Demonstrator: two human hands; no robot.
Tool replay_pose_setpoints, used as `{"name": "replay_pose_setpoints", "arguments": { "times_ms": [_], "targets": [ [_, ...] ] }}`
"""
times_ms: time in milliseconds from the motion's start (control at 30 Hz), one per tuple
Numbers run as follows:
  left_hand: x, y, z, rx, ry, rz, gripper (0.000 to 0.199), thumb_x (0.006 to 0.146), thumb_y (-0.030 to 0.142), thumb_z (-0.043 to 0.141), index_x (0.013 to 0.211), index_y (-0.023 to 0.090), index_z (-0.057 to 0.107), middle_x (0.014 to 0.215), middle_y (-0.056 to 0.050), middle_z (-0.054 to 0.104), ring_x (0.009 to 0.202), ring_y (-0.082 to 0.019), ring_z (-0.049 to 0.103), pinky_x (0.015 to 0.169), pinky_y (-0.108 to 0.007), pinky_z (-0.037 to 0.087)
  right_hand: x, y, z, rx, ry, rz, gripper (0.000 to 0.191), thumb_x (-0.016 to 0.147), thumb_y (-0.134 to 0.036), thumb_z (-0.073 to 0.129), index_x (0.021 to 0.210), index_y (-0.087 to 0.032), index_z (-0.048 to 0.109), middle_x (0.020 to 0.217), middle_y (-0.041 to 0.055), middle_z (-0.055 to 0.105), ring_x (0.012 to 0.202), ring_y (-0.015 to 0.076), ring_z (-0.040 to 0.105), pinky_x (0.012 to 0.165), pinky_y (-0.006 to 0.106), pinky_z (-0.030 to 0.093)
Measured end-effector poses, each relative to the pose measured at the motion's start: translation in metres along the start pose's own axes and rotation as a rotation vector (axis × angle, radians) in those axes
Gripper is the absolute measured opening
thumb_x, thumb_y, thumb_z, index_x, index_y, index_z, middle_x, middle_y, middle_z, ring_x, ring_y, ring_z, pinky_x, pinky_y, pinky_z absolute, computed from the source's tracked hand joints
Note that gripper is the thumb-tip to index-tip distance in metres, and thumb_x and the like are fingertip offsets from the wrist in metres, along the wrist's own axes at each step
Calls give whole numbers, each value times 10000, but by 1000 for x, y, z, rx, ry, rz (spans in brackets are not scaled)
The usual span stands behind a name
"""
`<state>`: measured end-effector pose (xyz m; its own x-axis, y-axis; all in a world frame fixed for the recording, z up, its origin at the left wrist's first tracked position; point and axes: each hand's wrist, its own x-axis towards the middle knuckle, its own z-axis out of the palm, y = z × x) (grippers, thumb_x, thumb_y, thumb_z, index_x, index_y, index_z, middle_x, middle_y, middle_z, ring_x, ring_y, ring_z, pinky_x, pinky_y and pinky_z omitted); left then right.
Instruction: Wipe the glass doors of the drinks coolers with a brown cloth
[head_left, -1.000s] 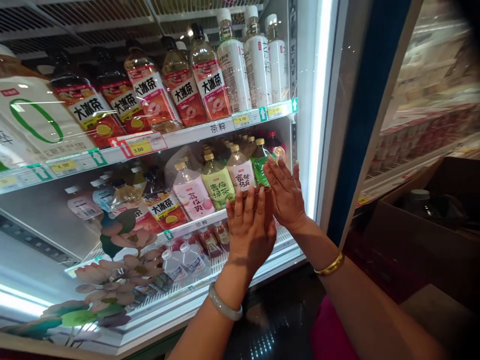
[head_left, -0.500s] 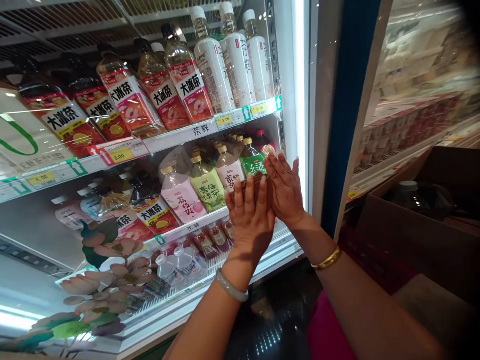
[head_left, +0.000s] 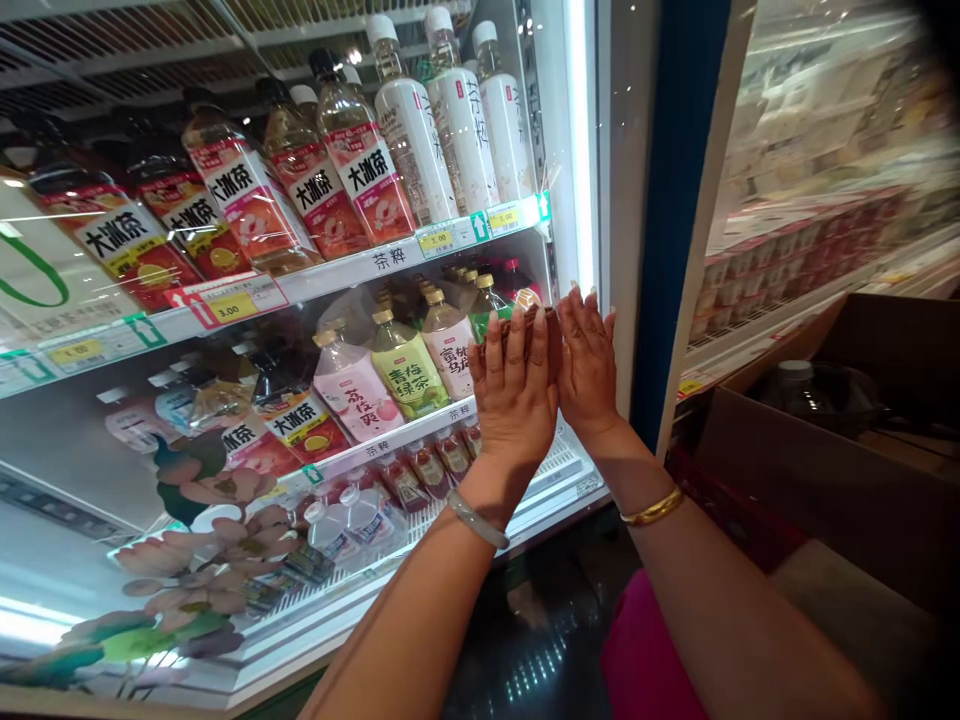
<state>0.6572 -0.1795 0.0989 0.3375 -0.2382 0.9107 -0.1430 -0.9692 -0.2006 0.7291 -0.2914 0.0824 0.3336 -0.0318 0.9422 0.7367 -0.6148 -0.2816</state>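
Observation:
Both hands are raised against the glass front of a lit drinks fridge. My left hand [head_left: 517, 390], with a pale bangle at the wrist, holds a folded brown cloth [head_left: 553, 340] flat under its long fingers. The cloth's far side is hidden. Right beside it, my right hand [head_left: 590, 365], with a gold bangle, lies flat with its fingers stretched, touching or very near the cloth's right edge. Behind the hands stand a green-capped bottle [head_left: 486, 295] and a pink-labelled bottle [head_left: 448, 345].
Bottles of red-labelled tea [head_left: 367, 175] and white bottles [head_left: 457, 130] fill the upper shelf [head_left: 330, 275]. A flower decal [head_left: 217, 545] covers the lower left glass. On the right are a dark blue post [head_left: 679, 200], a cardboard box [head_left: 795, 450] and shelves of packaged goods [head_left: 795, 260].
Both hands and the brown cloth have moved slightly right and up across the glass. The view has shifted a little, so the shelves appear further left.

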Motion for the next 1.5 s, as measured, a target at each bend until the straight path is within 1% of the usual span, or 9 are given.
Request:
{"name": "replay_pose_setpoints", "arguments": {
  "times_ms": [133, 200, 433, 667, 733, 933, 1000, 1267, 1500],
  "targets": [
    [-34, 8, 10, -19, -60, 43, 714, 977, 248, 500, 1636, 124, 256, 1676, -118, 335, 1625, -251, 2, 1335, -495, 6, -4, 8, -1, 11, -28, -10, 547, 1089, -335, 287, 1632, -343, 227, 1671, 33, 349, 1597, 192, 201, 1320, 557, 151],
    [-35, 7, 10, -25, -95, 57, 712, 981, 255, 498, 1638, 129, 252, 1680, -114, 328, 1625, -247, -8, 1335, -491, 5, -5, 11, -3, 13, -32, -26, 546, 1089, -324, 287, 1631, -346, 229, 1667, 30, 355, 1593, 189, 214, 1319, 553, 168],
    [26, 10, 0, -13, -56, -43, 688, 1006, 295, 482, 1642, 158, 257, 1708, -123, 263, 1622, -256, -79, 1323, -537, -20, -3, 18, -11, 38, -65, -56, 569, 1085, -294, 277, 1644, -334, 181, 1681, 26, 322, 1592, 188, 214, 1321, 523, 201],
    [-51, 17, 13, -19, -128, 81, 726, 979, 227, 515, 1645, 167, 233, 1671, -114, 352, 1628, -232, 3, 1333, -475, -19, -4, 29, -12, 5, -37, -65, 555, 1084, -276, 322, 1629, -348, 241, 1652, 21, 378, 1590, 188, 213, 1325, 533, 204],
    [-56, 15, 14, -16, -141, 82, 727, 975, 238, 535, 1642, 178, 251, 1670, -110, 356, 1627, -229, -10, 1332, -465, -26, -4, 30, -13, 1, -58, -57, 549, 1085, -282, 324, 1624, -356, 252, 1649, 15, 384, 1591, 190, 206, 1325, 541, 200],
    [10, 20, 7, -34, -113, -51, 720, 995, 257, 506, 1650, 183, 218, 1716, -118, 232, 1621, -276, -58, 1319, -548, -22, -1, 32, -17, 16, -82, -30, 534, 1095, -312, 290, 1625, -363, 247, 1664, -4, 358, 1593, 188, 191, 1332, 517, 201],
    [16, 24, 9, -46, -112, -72, 713, 1000, 258, 495, 1651, 194, 214, 1721, -113, 216, 1621, -289, -37, 1312, -572, -33, -1, 36, -17, 21, -60, -28, 542, 1095, -305, 293, 1630, -362, 226, 1676, -1, 334, 1595, 189, 175, 1330, 512, 211],
    [-67, 31, 34, -49, -117, 62, 713, 1000, 265, 529, 1641, 157, 237, 1663, -127, 355, 1619, -238, 9, 1331, -482, -15, -8, 45, -14, 20, -45, -92, 594, 1082, -216, 306, 1641, -351, 158, 1685, 22, 301, 1598, 168, 144, 1321, 493, 239],
    [-24, 30, 18, -42, -126, -145, 715, 1012, 247, 503, 1653, 202, 189, 1721, -121, 183, 1617, -272, -60, 1314, -571, -11, -14, 26, -14, 47, -128, -66, 567, 1092, -276, 308, 1635, -368, 173, 1688, -8, 288, 1597, 165, 145, 1331, 496, 210]
  ]
}}
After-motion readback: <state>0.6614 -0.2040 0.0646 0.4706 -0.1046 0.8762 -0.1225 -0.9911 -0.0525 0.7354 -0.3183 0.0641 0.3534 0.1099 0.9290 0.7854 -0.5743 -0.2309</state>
